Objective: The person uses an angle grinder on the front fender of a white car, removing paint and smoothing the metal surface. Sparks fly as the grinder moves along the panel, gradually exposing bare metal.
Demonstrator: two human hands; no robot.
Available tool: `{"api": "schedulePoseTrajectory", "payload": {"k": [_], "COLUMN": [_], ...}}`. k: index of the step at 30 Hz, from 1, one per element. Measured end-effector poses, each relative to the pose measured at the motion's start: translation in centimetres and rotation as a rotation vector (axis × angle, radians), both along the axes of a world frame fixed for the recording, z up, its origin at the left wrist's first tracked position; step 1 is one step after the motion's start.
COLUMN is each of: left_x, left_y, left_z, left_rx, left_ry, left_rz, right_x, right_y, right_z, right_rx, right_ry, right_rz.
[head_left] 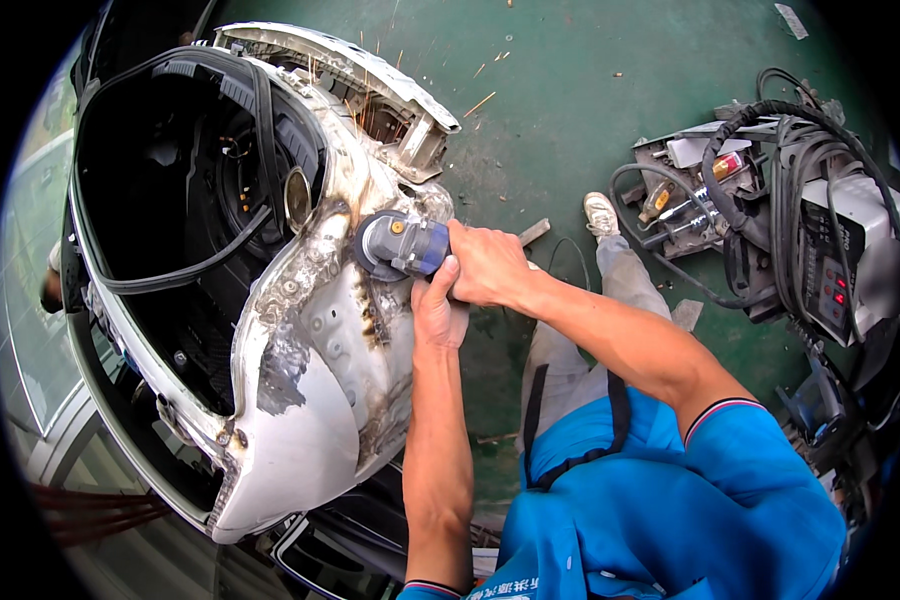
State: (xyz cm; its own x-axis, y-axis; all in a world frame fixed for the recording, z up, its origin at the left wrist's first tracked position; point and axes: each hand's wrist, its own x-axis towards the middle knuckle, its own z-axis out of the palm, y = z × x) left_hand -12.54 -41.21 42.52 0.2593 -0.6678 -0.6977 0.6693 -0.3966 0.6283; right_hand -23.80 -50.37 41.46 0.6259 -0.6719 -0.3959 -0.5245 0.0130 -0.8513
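Note:
An angle grinder [410, 243] with a blue and grey body is held by both my hands against the bare metal of a white car's rear corner [315, 395]. My right hand [488, 264] wraps round its body from the right. Below it, my left hand [438, 312] grips the grinder from underneath, thumb up along its side. The round grinding disc [372, 245] lies at the edge of the panel, and orange sparks [480, 103] fly upward and away. Around the disc the metal is scorched and scraped, with brown burn marks.
Left of the panel gapes the car's dark trunk opening [170, 180], edged by a loose black rubber seal [262, 120]. A white bumper beam [370, 65] juts out beyond. At right, a machine with a lit display [835, 285] stands among coiled cables [785, 190] and cans. Scraps lie on the green floor.

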Motion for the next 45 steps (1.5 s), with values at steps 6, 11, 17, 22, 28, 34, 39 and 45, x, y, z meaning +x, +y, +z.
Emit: {"api": "schedulePoseTrajectory", "payload": {"k": [6,11,17,22,28,34,39,45], "left_x": [-0.3,-0.6,-3.0,-6.2,-7.4,-5.9,-5.5,-5.5], "left_y": [0.1,-0.3,-0.7,-0.4,-0.4,-0.7,-0.3,-0.6], "left_z": [-0.5,-0.4,1.5,2.6,3.0,4.4,3.7,2.1], "left_rx": [0.011,0.021,0.091,0.221,0.216,0.192,0.09,0.063], "left_ry": [0.009,-0.001,-0.037,-0.014,-0.049,-0.044,0.018,0.027], "left_rz": [0.021,0.037,0.046,0.016,-0.021,-0.002,0.064,0.155], "right_x": [-0.2,-0.2,-1.9,-5.1,-6.0,-4.6,-4.1,-3.2], "right_y": [-0.3,-0.7,-0.4,0.0,0.5,-0.6,-0.6,-1.7], "right_z": [0.2,-0.3,0.0,1.5,1.5,3.3,3.3,1.8], "right_rx": [0.025,0.049,0.151,0.286,0.358,0.342,0.176,0.136], "right_ry": [0.029,0.036,0.044,0.12,0.141,0.047,0.113,0.104], "right_rz": [0.02,0.046,0.042,0.001,-0.062,-0.061,0.029,0.139]}}
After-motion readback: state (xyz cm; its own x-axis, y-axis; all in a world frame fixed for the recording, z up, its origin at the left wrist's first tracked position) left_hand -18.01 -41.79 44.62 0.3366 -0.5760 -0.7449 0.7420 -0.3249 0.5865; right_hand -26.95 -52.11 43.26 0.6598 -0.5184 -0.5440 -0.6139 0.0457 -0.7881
